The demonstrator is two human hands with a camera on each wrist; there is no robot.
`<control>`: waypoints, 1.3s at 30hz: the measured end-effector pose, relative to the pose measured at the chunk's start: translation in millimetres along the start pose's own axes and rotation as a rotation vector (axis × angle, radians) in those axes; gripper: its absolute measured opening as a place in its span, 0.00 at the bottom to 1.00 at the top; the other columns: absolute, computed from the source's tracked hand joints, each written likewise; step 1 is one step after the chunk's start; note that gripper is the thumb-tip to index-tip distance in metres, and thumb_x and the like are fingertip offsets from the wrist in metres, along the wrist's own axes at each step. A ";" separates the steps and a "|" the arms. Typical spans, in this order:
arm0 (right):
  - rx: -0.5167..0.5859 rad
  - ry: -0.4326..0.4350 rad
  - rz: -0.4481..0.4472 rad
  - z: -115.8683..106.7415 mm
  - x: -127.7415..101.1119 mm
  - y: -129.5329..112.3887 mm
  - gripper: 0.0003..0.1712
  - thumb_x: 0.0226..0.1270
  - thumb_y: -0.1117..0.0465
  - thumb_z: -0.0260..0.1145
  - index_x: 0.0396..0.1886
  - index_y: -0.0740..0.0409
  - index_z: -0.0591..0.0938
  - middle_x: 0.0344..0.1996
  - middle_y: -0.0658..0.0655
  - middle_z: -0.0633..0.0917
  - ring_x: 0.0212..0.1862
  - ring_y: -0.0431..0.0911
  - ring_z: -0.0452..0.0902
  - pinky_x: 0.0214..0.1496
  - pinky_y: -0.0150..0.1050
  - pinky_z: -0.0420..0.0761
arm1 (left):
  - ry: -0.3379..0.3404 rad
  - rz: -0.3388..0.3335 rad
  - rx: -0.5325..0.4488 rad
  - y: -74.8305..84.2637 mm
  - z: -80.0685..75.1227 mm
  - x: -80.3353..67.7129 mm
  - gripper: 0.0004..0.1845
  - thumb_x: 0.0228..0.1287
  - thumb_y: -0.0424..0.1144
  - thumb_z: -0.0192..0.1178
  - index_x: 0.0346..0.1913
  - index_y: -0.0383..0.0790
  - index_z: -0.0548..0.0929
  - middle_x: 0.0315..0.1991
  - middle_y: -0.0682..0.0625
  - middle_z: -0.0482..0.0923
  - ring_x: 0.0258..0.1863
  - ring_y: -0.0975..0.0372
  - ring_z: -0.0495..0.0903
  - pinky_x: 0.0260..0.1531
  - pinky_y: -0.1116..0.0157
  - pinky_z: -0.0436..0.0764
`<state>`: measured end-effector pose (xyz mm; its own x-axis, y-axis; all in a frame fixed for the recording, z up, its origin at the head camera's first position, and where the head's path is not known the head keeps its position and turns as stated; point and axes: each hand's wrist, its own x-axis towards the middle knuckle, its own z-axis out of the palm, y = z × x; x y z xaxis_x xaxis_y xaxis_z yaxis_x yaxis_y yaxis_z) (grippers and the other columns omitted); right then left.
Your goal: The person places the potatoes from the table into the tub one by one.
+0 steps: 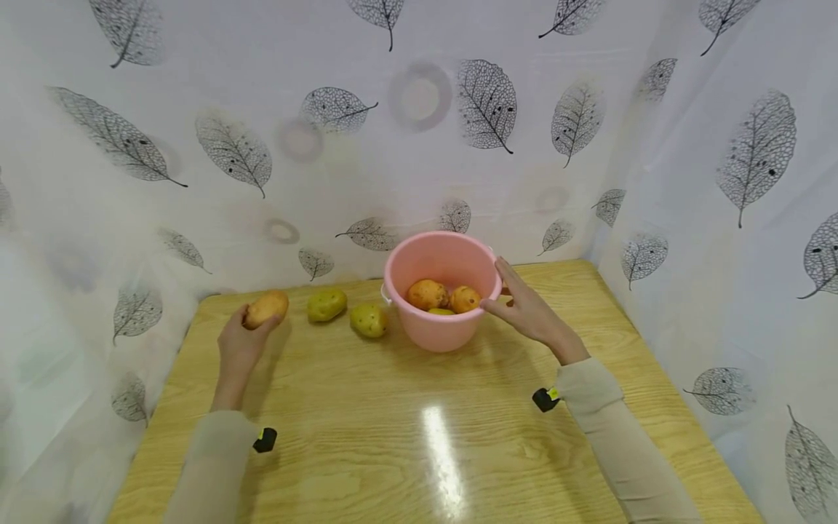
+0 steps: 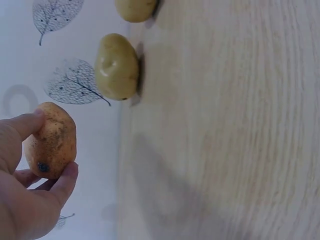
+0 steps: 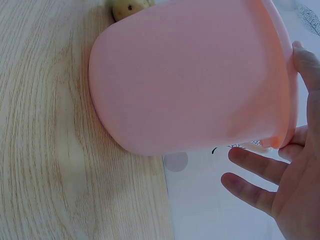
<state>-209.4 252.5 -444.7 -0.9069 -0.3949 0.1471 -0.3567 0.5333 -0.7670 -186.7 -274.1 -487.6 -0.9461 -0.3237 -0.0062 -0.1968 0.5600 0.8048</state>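
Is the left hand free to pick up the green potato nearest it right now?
Probably not: the left hand already grips a brown potato. The green potato lies close beside it on the table, with nothing between.

At the centre of the head view stands a pale pink plastic bucket (image 1: 440, 320), plain and unpatterned; two orange-brown potatoes (image 1: 428, 294) and a sliver of yellow-green show inside it. To its left lie two yellow-green potatoes (image 1: 368, 319) with dark eyes. At the middle left, an orange-brown potato (image 1: 266, 308) with a dark spot. The table (image 1: 393, 437) is light yellow wood with wavy grain and a white glare streak. The white curtain (image 1: 262, 109) around it is printed with grey-black skeleton leaves and faint grey rings. Both sleeves (image 1: 602, 407) are beige.
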 end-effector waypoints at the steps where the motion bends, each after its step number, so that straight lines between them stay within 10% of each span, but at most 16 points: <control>1: 0.001 -0.001 0.001 -0.2 -0.1 0.2 0.53 0.75 0.50 0.67 0.86 0.47 0.43 0.84 0.58 0.44 0.67 0.62 0.73 0.57 0.55 0.82 | 0.002 0.006 0.006 3.4 -2.0 -1.7 0.47 0.70 0.52 0.67 0.77 0.24 0.59 0.72 0.26 0.65 0.71 0.36 0.65 0.70 0.42 0.66; 39: -0.008 0.005 -0.021 0.0 1.4 1.6 0.54 0.75 0.46 0.66 0.86 0.47 0.43 0.84 0.56 0.47 0.67 0.62 0.74 0.56 0.54 0.82 | -0.005 0.143 0.108 107.4 -75.1 -43.4 0.50 0.72 0.61 0.61 0.80 0.28 0.55 0.69 0.25 0.68 0.65 0.34 0.72 0.57 0.37 0.77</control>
<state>-211.1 252.8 -445.7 -0.9002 -0.4026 0.1658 -0.3772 0.5308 -0.7589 -147.4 -257.1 -356.4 -0.9677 -0.2313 0.1002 -0.0866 0.6784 0.7296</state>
